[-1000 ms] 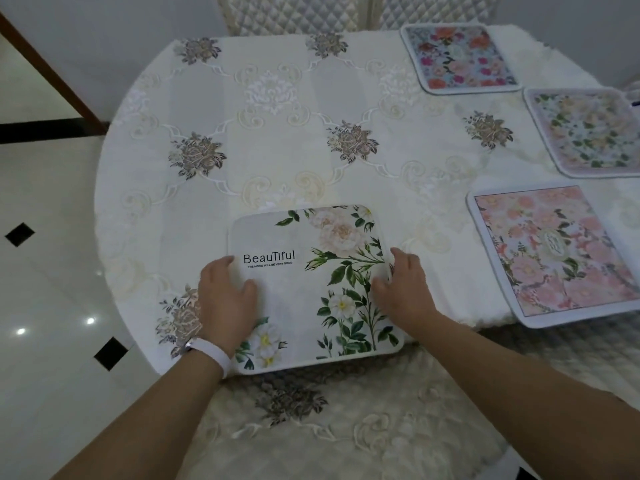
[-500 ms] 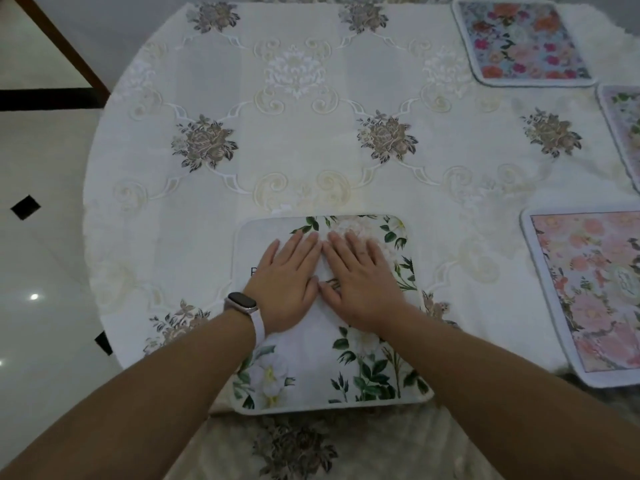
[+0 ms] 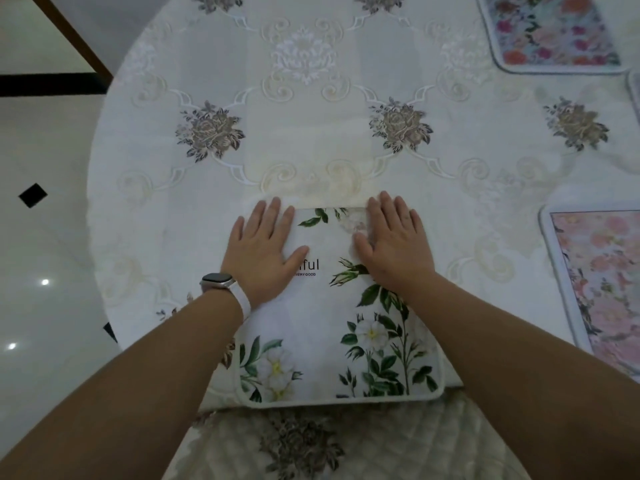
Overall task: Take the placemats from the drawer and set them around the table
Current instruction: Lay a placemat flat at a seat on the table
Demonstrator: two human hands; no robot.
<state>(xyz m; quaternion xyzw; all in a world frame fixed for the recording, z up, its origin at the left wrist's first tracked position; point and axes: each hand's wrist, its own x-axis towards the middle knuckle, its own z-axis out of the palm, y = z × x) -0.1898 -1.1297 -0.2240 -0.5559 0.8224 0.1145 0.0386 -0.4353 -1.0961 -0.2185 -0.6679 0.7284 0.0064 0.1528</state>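
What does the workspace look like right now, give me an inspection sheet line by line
Surface: round table under an embroidered tablecloth.
Job's things: white floral placemat flat at the near edge; pink placemat to its right; multicoloured placemat far right.
Clutter: nothing seen.
Hands: left hand and right hand pressed flat, open, on the white placemat's far corners.
Cables: nothing seen.
Surroundings: glossy tiled floor on the left.
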